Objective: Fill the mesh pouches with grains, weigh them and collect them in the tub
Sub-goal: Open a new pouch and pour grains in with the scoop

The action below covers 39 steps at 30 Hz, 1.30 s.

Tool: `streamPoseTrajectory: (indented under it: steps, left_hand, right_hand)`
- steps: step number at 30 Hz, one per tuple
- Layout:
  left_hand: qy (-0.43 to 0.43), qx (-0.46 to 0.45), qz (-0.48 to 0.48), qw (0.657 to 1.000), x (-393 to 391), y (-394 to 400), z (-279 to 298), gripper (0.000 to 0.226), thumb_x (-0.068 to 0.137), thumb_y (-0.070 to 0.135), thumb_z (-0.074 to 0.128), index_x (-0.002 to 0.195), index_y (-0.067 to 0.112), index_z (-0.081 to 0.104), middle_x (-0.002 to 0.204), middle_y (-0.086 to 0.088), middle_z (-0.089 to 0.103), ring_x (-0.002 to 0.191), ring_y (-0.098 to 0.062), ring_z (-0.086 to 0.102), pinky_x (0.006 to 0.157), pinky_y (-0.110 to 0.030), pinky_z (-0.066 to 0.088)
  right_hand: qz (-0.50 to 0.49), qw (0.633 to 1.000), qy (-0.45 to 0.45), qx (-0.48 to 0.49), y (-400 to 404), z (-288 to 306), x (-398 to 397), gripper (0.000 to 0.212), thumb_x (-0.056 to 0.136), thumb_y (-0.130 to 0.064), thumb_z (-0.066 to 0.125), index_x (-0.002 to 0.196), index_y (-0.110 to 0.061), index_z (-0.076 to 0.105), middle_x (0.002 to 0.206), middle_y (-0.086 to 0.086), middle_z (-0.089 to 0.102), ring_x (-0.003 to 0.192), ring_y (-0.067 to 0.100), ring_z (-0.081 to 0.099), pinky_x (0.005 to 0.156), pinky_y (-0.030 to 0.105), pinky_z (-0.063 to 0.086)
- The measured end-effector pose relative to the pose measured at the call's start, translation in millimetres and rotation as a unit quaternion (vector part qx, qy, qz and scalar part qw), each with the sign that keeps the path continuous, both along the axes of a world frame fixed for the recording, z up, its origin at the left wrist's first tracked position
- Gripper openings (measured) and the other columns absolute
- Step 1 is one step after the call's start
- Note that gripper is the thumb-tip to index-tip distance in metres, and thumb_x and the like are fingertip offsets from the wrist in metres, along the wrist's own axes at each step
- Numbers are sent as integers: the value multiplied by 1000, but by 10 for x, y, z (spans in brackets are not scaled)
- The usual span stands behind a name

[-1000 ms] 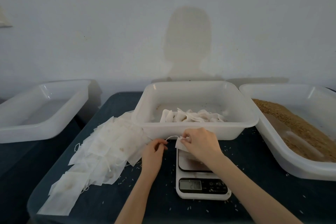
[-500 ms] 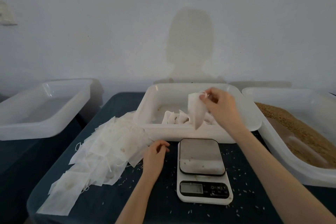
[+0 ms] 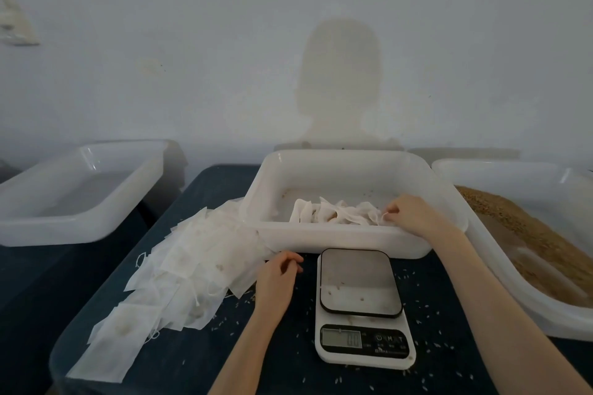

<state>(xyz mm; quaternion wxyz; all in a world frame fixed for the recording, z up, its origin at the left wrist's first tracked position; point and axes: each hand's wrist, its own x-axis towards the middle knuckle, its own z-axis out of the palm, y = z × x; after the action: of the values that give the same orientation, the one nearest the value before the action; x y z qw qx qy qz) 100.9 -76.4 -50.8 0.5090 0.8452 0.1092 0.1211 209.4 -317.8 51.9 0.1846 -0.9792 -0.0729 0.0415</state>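
The white collecting tub (image 3: 346,236) stands in the middle and holds several filled mesh pouches (image 3: 333,213). My right hand (image 3: 414,213) reaches over the tub's right part and pinches the top of the rightmost filled pouch (image 3: 375,216), which lies among the others. My left hand (image 3: 277,279) rests on the dark table with loosely curled fingers and holds nothing, just right of a spread pile of empty mesh pouches (image 3: 192,263). The digital scale (image 3: 359,282) sits in front of the tub, its platform bare but for a few grains. Brown grains (image 3: 539,234) fill the tub at the right.
Another white tub (image 3: 80,224), with nothing in it, stands at the far left on a lower surface. The grain tub's rim (image 3: 481,234) lies close to my right forearm. Loose grains are scattered on the table around the scale. A plain wall stands behind.
My right hand lifted the filled pouch off the scale, carried it over the collecting tub and lowered it onto the other pouches. My left hand stayed by the empty pouches.
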Motion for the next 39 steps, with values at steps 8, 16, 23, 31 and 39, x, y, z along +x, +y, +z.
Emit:
streamPoseTrajectory:
  steps: [8, 16, 23, 31, 39]
  left_hand:
    - [-37, 160, 77, 983, -99, 26, 42, 17, 95, 18, 51, 101, 27, 63, 87, 13, 63, 78, -2, 54, 67, -12, 38]
    - [10, 391, 144, 909, -220, 364, 152, 23, 91, 33, 59, 112, 25, 61, 111, 8, 60, 99, -11, 49, 81, -22, 40]
    - [64, 457, 58, 885, -280, 481, 109, 24, 99, 28, 42, 110, 29, 63, 108, 12, 59, 95, -8, 54, 78, -22, 46]
    - [-69, 240, 150, 957, -370, 430, 472, 17, 95, 27, 53, 98, 22, 70, 80, 12, 64, 65, 1, 51, 61, -8, 33]
    - [-136, -36, 45, 989, -263, -242, 964, 14, 92, 28, 59, 82, 38, 63, 68, 24, 62, 73, 17, 56, 61, 2, 39]
  right_hand:
    - [-35, 995, -18, 92, -15, 61, -35, 25, 89, -19, 51, 83, -2, 68, 86, 16, 65, 82, 35, 61, 74, 39, 48]
    - [-30, 994, -50, 88, -69, 52, -98, 36, 97, -34, 47, 129, -20, 59, 129, 3, 60, 105, 22, 58, 89, 33, 40]
    - [-29, 994, -66, 80, -26, 15, -183, 36, 97, -30, 50, 131, -19, 57, 129, 4, 59, 114, 22, 54, 96, 35, 39]
    - [34, 963, -225, 146, 283, 117, -607, 16, 93, -24, 57, 103, -24, 70, 96, -7, 67, 81, 8, 59, 75, 29, 49]
    - [168, 955, -103, 222, 797, -8, -984, 12, 94, -28, 56, 98, -31, 67, 88, -19, 65, 79, -3, 61, 73, 15, 48]
